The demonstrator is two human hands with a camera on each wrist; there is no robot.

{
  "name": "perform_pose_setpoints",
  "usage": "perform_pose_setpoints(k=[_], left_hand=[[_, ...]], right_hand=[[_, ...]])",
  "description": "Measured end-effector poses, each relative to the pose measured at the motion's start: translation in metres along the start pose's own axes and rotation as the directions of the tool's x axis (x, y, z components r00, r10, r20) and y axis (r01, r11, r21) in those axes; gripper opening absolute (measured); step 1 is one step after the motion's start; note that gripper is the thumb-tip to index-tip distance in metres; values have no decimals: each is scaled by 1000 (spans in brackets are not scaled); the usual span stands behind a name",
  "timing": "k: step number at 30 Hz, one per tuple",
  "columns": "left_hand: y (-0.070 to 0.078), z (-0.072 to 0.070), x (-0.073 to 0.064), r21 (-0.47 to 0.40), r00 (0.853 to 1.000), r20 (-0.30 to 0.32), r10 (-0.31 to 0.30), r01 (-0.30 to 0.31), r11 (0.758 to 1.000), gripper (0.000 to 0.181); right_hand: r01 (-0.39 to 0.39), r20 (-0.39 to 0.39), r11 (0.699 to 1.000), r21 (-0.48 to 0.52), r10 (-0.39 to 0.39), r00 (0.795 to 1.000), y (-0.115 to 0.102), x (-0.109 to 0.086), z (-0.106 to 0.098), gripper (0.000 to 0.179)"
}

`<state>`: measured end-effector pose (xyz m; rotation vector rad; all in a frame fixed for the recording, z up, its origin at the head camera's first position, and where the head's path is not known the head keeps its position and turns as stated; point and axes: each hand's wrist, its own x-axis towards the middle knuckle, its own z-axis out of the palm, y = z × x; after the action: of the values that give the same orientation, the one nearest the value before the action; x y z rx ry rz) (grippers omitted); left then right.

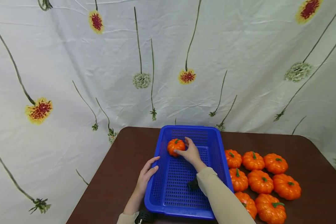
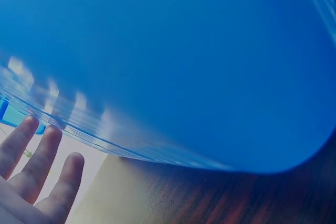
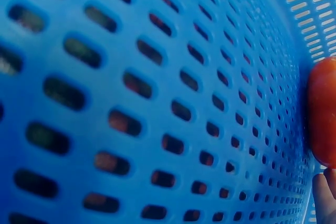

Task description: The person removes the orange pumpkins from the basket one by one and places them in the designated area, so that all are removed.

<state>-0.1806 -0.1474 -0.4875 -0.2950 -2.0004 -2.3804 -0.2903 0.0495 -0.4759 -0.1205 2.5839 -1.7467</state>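
Note:
A small orange pumpkin (image 1: 176,147) with a green stem sits toward the far left of the blue plastic basket (image 1: 184,214). My right hand (image 1: 191,154) reaches into the basket, its thumb at the pumpkin's near right side and its fingers spread beside it. In the right wrist view the pumpkin (image 3: 322,111) shows at the right edge, with fingertips (image 3: 321,195) right below it. At the basket's left side is my left hand (image 1: 146,176), fingers extended against the outer wall. The left wrist view shows those fingers (image 2: 42,156) straight beside the blue wall (image 2: 184,77).
Several orange pumpkins (image 1: 260,181) stand in rows on the brown table (image 1: 313,168), close along the basket's right side. A white floral cloth (image 1: 168,62) hangs behind the table. The basket has raised, slotted walls.

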Motion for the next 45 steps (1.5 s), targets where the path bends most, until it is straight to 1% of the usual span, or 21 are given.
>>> perform_pose_setpoints(k=[5,15,21,25,31,37,41,45], left_hand=[[1,0,0,-20,1000,6,-6,6,1000,41],[1,0,0,-1,1000,-5,3,-3,1000,41],[0,0,0,-3,1000,-1,0,0,1000,41],[0,0,0,-4,1000,-4,-4,4,1000,41],[0,0,1,10,1000,-11,2,-1,1000,40],[-1,0,1,9,1000,-13,7,-7,1000,40],[0,0,1,12,1000,-11,6,-6,1000,41],[0,1,1,6,1000,-7,8,-8,1000,41]], right_hand=[[18,18,1000,-8,-18,1000,1,0,1,80],[42,-7,992,-122,-43,999,1,-1,3,74],[6,-47,986,-165,-14,999,-4,-1,-1,72],[-20,-48,983,-181,12,999,-10,1,-5,71],[-11,-32,982,-187,5,999,-21,4,-14,71],[-1,-28,986,-168,-4,1000,-38,3,-27,71],[-7,-22,987,-159,4,1000,-51,1,-37,72],[-7,-9,986,-164,5,1000,-60,-1,-49,73]])
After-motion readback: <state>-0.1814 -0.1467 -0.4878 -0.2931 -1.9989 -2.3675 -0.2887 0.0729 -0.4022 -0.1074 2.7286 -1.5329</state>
